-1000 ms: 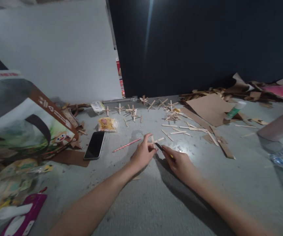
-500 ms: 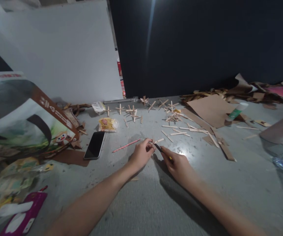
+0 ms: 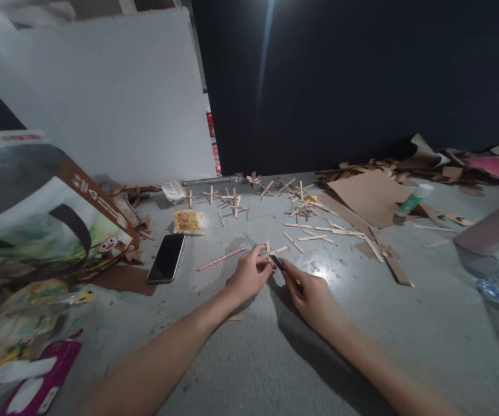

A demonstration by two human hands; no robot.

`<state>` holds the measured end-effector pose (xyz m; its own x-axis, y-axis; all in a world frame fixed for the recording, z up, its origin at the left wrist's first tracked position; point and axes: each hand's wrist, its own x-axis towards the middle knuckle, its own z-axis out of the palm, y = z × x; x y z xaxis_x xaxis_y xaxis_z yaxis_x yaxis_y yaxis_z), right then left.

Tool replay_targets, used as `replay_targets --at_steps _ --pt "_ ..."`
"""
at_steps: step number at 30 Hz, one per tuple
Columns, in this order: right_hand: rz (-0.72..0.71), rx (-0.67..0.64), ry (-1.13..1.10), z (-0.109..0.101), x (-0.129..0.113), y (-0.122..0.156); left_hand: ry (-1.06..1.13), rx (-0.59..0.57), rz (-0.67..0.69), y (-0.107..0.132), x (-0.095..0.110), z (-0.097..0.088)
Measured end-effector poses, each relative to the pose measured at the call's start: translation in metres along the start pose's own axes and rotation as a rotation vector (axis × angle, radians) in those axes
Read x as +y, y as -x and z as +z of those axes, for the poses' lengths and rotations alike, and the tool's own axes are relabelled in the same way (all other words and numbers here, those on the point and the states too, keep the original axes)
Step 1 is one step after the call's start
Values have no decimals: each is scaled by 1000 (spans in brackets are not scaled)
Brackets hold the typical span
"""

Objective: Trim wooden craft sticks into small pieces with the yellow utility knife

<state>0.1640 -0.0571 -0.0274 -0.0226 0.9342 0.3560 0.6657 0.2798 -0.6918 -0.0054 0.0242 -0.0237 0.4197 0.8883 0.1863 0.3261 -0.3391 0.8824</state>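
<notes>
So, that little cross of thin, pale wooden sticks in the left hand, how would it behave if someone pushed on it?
The thin, pale wooden cross is probably stiff, since its sticks look straight, and likely light, as they're so slim. Pushed hard, it might twist where the sticks meet, though the joint is too small to judge.

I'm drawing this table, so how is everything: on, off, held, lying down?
Left hand: pinching small wooden sticks
Right hand: gripping a black-and-yellow tool
Phone: face up, screen dark
Pink striped stick: lying down
Loose sticks: lying down
Yellow packet: lying down; sealed or opened, can't tell
</notes>
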Motion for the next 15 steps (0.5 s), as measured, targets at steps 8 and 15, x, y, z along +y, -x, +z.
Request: replay_targets --at_steps 8,15 --pt "56 -7 222 2 -6 3 14 16 -29 1 1 8" --pt "95 -51 243 0 -12 1 -37 -2 22 0 -2 7"
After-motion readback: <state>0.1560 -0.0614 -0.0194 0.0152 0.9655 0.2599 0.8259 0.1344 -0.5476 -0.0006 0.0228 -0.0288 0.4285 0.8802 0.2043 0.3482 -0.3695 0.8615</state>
